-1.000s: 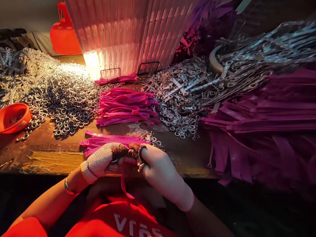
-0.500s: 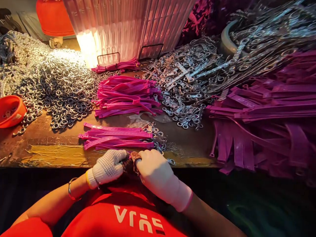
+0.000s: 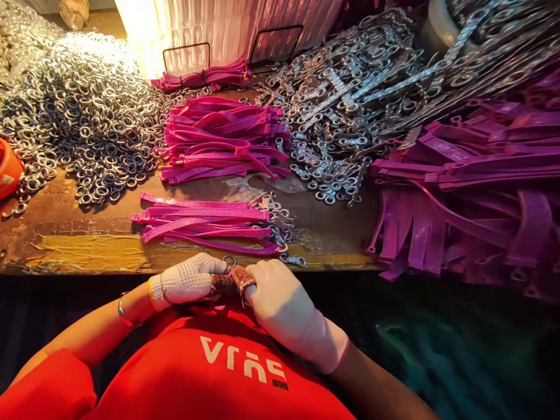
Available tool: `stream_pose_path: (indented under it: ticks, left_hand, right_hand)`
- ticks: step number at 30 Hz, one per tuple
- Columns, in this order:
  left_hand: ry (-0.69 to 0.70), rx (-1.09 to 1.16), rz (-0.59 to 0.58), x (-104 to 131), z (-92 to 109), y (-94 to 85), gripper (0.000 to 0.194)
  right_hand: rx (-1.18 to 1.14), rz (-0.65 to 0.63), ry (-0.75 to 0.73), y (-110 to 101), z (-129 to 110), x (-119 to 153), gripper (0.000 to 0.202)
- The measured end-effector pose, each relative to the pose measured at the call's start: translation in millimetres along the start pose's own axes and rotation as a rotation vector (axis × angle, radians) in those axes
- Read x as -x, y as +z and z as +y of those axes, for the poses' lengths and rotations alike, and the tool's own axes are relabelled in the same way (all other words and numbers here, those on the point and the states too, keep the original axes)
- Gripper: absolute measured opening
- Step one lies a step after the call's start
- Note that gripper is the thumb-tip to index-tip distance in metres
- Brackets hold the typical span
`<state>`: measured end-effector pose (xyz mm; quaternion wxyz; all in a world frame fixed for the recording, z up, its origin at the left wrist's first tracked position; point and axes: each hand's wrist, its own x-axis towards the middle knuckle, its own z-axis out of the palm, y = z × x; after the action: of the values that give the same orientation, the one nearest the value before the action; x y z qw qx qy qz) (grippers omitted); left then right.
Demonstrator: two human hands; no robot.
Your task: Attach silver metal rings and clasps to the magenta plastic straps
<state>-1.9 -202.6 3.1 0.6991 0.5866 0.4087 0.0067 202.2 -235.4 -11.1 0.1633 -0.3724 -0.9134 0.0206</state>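
Observation:
My left hand (image 3: 190,279), in a dotted white glove, is closed near the table's front edge, with a metal ring (image 3: 228,261) showing at its fingertips. My right hand (image 3: 280,300), in a plain white glove with brown fingertip covering, is closed against it. A bit of pink strap shows between the two hands; the rest of it is hidden by the fingers. Just beyond them lies a row of pink straps (image 3: 210,219) with metal links (image 3: 280,219) at their right ends. Behind that row is a larger pile of pink straps (image 3: 219,137).
Loose metal rings (image 3: 109,122) are heaped at the left, by an orange container (image 3: 9,169). Metal link pieces (image 3: 332,128) lie at the right behind. Purple straps (image 3: 472,169) hang over the table's right front edge. Black wire stands (image 3: 188,52) sit at the back.
The view has tilted down, so the table items appear higher. A metal ring now shows by my left fingertips. Both hands stay closed together.

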Motion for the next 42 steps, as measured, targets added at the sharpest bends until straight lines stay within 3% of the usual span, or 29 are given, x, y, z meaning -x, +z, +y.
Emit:
stream_pose_path:
  ticks: [2, 4, 7, 10, 14, 17, 21, 23, 25, 27, 29, 32, 35, 38, 42]
  left_hand:
    - [0.003, -0.054, -0.01, 0, -3, 2.9, 0.031]
    - [0.042, -0.233, 0.052, 0, -7, 8.0, 0.016]
    - [0.061, -0.456, 0.139, -3, -12, 13.4, 0.016]
    - [0.061, -0.404, 0.098, -5, -15, 12.5, 0.015]
    - [0.052, -0.294, 0.004, -5, -16, 11.9, 0.025]
    - [0.045, -0.46, 0.009, -4, -15, 18.6, 0.018]
    - [-0.058, -0.629, 0.009, -6, -15, 30.0, 0.024]
    - [-0.02, -0.517, 0.024, -6, -17, 34.5, 0.021]
    - [0.02, -0.236, 0.072, -6, -20, 38.4, 0.022]
    - [-0.009, 0.083, 0.14, -4, -23, 42.3, 0.038]
    - [-0.062, 0.256, 0.195, -3, -26, 46.0, 0.048]
    - [-0.066, 0.168, 0.236, -2, -29, 49.8, 0.046]
    - [-0.027, -0.002, 0.236, -2, -29, 50.3, 0.041]
    - [-0.021, -0.098, 0.245, -2, -25, 49.8, 0.039]
    - [-0.014, -0.05, 0.18, -5, -26, 52.3, 0.034]
  right_hand:
    - [0.001, -0.017, -0.035, 2, -1, 2, 0.027]
    - [-0.025, -0.055, -0.023, 7, 0, 6, 0.024]
    - [-0.087, -0.102, 0.099, 15, 0, 14, 0.018]
    - [-0.1, -0.12, 0.159, 21, -3, 20, 0.016]
    - [0.001, -0.064, 0.041, 18, -12, 21, 0.023]
    - [0.046, -0.019, -0.018, 16, -16, 19, 0.03]
    - [0.033, -0.073, 0.01, 20, -19, 23, 0.025]
    - [-0.034, -0.105, 0.063, 22, -18, 28, 0.019]
    - [-0.15, -0.09, 0.168, 23, -16, 33, 0.019]
    - [-0.272, -0.074, 0.272, 20, -12, 37, 0.032]
    - [-0.368, -0.153, 0.33, 15, -8, 36, 0.045]
    - [-0.407, -0.434, 0.379, 6, -5, 28, 0.054]
    - [-0.26, -0.625, 0.418, 2, -7, 20, 0.03]
    - [-0.134, -0.642, 0.37, 5, -13, 20, 0.014]
    - [-0.087, -0.622, 0.239, 13, -23, 28, 0.012]
